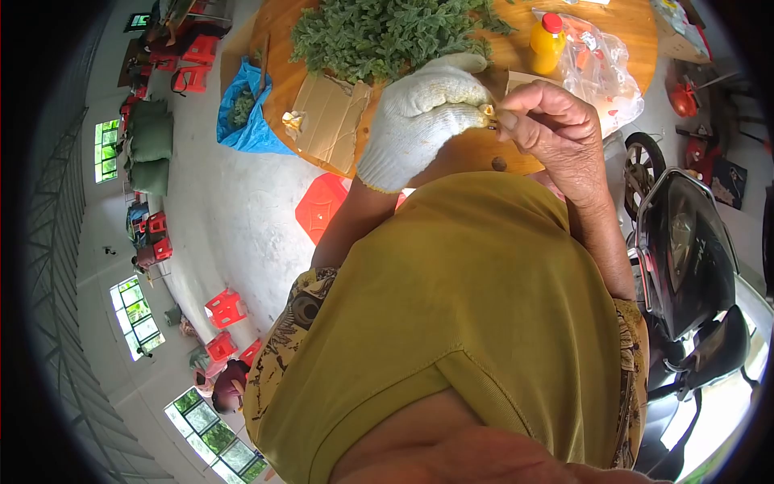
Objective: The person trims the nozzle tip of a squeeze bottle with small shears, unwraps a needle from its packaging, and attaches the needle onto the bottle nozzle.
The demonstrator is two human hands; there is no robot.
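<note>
My left hand, in a white knit glove, is closed above the near edge of the wooden table. A small yellowish-white piece with a dark part shows at its fingertips; its kind I cannot make out. My bare right hand pinches with thumb and forefinger right beside that piece, and what lies inside the pinch is too small to name. Behind the gloved hand is a heap of artificial green sprigs. A flattened cardboard piece lies to the left of the glove.
A bottle with yellow contents and a red cap stands beside a clear plastic bag on the wooden table. A blue bag hangs left of it. Red stools stand on the floor; a motorbike is at right.
</note>
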